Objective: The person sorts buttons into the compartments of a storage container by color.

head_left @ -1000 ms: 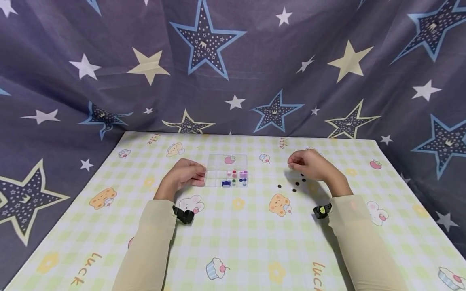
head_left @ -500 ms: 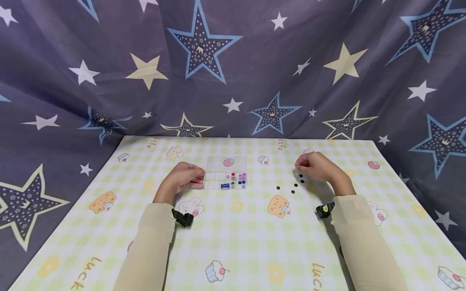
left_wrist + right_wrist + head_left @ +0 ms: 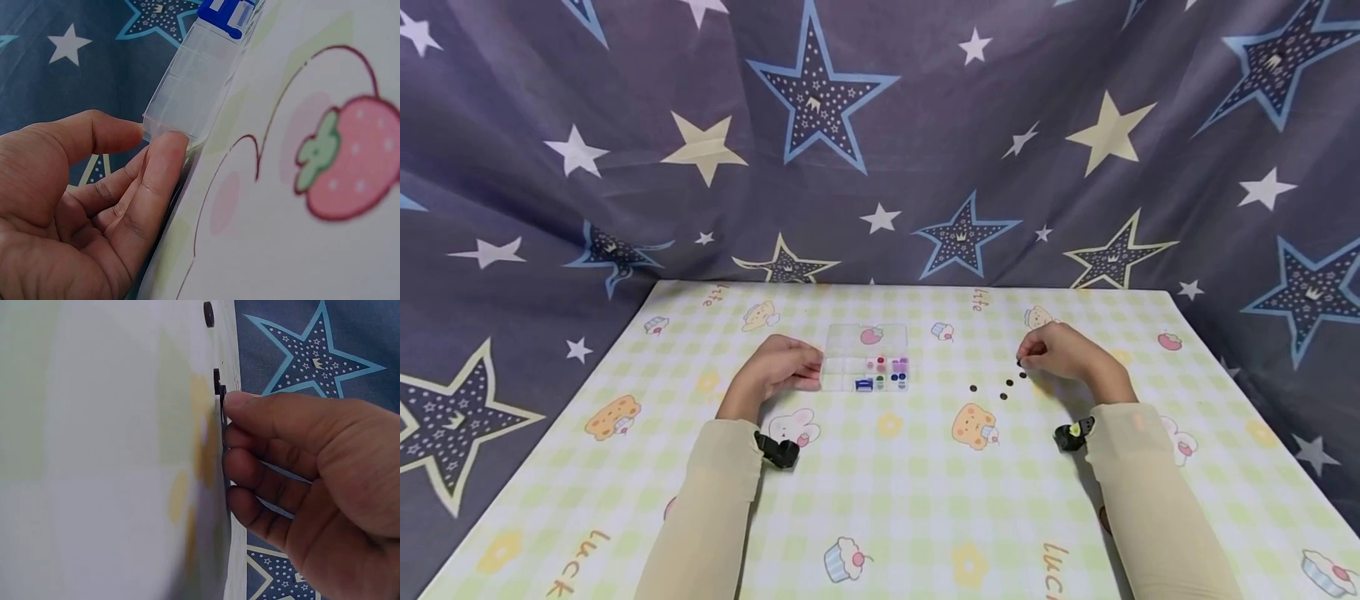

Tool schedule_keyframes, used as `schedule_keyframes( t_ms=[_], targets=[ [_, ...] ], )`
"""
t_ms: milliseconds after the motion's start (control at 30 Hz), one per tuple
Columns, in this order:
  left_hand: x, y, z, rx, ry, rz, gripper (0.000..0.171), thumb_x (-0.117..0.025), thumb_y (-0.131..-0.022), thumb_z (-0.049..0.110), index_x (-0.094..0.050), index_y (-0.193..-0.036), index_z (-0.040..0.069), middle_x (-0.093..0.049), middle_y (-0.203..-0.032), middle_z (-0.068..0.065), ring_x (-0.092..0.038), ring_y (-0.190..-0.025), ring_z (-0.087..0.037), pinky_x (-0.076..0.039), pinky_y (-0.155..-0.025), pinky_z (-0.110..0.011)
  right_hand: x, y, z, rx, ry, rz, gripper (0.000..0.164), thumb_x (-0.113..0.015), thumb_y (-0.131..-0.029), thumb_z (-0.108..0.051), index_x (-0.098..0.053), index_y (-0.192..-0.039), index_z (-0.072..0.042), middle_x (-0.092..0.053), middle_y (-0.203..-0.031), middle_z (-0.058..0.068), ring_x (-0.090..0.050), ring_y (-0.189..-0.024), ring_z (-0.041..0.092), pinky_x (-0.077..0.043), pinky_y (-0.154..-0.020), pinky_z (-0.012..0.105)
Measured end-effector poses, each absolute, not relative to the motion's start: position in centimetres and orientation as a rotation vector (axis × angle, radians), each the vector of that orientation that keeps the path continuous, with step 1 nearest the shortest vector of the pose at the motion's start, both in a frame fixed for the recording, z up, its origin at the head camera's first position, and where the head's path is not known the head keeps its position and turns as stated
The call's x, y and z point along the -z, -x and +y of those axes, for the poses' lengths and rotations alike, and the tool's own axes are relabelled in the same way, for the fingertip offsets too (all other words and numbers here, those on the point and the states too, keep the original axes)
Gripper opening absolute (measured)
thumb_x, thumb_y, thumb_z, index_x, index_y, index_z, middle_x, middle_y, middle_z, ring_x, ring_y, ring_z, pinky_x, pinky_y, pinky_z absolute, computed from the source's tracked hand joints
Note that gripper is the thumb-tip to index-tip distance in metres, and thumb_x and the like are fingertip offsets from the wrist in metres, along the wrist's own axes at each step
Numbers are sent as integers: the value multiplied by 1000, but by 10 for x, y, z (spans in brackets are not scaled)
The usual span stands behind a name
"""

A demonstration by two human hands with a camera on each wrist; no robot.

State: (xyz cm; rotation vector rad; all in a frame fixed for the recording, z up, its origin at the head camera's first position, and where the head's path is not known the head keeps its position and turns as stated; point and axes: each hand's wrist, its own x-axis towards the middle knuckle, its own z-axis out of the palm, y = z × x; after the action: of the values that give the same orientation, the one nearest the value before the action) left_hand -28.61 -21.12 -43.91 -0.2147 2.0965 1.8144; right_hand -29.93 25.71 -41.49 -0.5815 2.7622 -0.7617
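In the head view my left hand [image 3: 782,367] holds the left end of a clear plastic compartment box [image 3: 842,364], whose transparent lid [image 3: 846,335] lies open behind it. The left wrist view shows thumb and fingers pinching the box's corner [image 3: 187,87]; a blue latch [image 3: 226,14] is at its front. Small red, purple, blue and green pieces fill the right compartments. My right hand [image 3: 1060,350] is down at the tabletop, fingers curled, thumb and forefinger at a small black disc [image 3: 223,394]. Close by lie other black discs [image 3: 1003,396].
A checked cloth [image 3: 887,483] printed with cartoons covers the table. Behind it hangs a dark curtain [image 3: 917,208] with stars. Another black disc [image 3: 973,388] lies a little left of the others, between the box and my right hand.
My right hand has moved right and lowered, its fingertips now at the farthest black disc. My left hand keeps its hold on the box. The head view has shifted slightly.
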Motion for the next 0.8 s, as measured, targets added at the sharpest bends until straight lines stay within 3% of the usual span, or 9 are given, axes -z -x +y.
schedule_keyframes(
  t_ms=[333,800],
  targets=[
    [440,285,-211,-1819,215,2108,33,-63,-99,6,-61,-125,-14,-66,-89,-12,-67,-72,-18,-67,-71,-29,416,297,256,775,575,2766,4,-72,-94,-3,-74,-93,-6,-72,-87,3,-60,-76,17,-53,-73,34],
    [437,285,-209,-1810,236,2121,31,-64,-98,7,-63,-123,-12,-66,-90,-12,-67,-72,-18,-67,-71,-29,413,295,263,698,597,2754,8,-64,-98,-3,-71,-95,-5,-68,-86,1,-55,-74,17,-48,-70,33]
  ],
)
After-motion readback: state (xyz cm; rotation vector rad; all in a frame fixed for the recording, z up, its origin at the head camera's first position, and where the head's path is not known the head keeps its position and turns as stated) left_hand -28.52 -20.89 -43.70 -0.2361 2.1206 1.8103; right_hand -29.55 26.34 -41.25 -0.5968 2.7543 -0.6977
